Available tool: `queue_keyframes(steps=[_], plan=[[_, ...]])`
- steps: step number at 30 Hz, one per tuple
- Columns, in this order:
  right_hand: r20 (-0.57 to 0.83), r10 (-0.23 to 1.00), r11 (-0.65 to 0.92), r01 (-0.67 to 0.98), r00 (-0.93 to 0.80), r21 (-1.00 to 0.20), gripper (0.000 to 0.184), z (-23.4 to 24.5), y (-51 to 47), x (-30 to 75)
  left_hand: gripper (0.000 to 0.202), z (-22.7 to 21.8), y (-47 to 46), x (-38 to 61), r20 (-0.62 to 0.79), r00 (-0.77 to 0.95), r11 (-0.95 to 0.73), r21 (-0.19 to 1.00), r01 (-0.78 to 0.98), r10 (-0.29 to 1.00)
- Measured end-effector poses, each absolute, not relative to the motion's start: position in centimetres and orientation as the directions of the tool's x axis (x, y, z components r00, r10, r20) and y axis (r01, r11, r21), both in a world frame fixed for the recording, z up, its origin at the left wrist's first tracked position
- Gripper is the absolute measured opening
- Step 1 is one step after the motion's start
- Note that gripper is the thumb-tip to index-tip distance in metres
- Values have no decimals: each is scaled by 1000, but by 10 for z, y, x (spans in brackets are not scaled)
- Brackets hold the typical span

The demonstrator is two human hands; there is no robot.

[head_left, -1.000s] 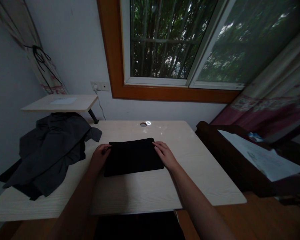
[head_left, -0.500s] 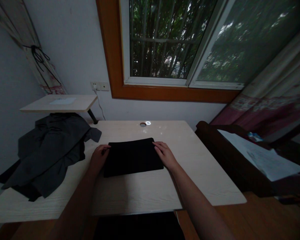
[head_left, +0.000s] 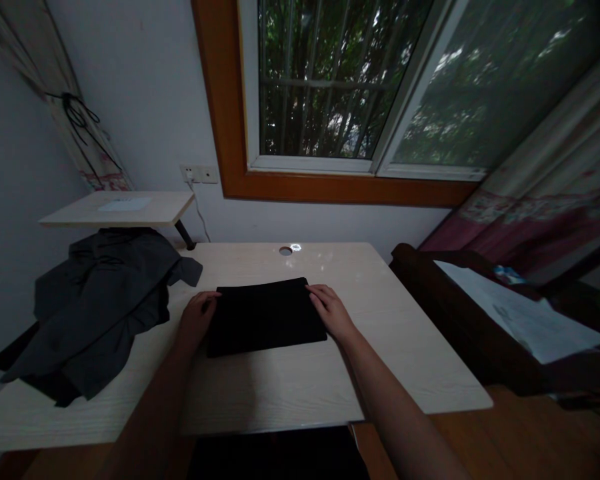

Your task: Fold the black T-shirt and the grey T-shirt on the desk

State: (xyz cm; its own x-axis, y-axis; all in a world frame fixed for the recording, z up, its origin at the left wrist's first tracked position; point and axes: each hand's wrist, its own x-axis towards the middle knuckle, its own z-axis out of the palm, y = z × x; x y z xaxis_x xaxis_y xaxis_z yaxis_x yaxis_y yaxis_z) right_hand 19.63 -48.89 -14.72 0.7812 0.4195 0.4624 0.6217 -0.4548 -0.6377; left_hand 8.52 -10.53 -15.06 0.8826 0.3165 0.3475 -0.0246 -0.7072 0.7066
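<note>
A flat, black, roughly rectangular piece of folded cloth (head_left: 267, 319) lies on the pale wood-grain desk (head_left: 410, 360); which garment or item it is, I cannot make out. My left hand (head_left: 198, 316) is at its upper left corner, fingertips and thumb closed on the edge. At the opposite upper corner, my right hand (head_left: 332, 309) has its fingers together on the cloth's edge, with the thumb just below them. Left of my left hand, a loose heap of dark grey clothing (head_left: 100, 293) spreads over the desk, partly beneath a raised shelf.
The raised shelf (head_left: 165, 208) on a black post carries a sheet of paper (head_left: 125, 204). A cable hole (head_left: 285, 251) sits near the desk's back edge. To the right stands dark brown furniture (head_left: 430, 293) with a large white sheet (head_left: 515, 310) on it. A window is ahead.
</note>
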Motion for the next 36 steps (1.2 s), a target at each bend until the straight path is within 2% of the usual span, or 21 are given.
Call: queue_keyframes(steps=[14,23,26,29,32,34,36], plan=[[471,388,-419,607,792,-675,37,-145,-489,196,32,-148,-107,86,368,875,-722,692,-30,316],[519,322,-430,610,792,-665,35,-145,-491,192,37,-137,-111,75,481,796,-727,682,-75,369],[543,273,-426,606,794,-671,35,-136,-490,186,36,-120,-119,71,572,771,-803,580,-140,278],[568,272,-408,628,777,-663,36,-120,-480,176,37,-102,-140,72,599,798,-887,401,-229,65],[553,359,-383,659,752,-648,39,-104,-457,165,43,-94,-172,77,499,858,-921,263,-287,-125],[507,462,-401,681,728,-613,42,-99,-437,160,46,-98,-192,82,426,890,-937,219,-272,-159],[454,560,-443,714,693,-542,46,-100,-419,158,48,-107,-206,88,383,913,-949,212,-233,-139]])
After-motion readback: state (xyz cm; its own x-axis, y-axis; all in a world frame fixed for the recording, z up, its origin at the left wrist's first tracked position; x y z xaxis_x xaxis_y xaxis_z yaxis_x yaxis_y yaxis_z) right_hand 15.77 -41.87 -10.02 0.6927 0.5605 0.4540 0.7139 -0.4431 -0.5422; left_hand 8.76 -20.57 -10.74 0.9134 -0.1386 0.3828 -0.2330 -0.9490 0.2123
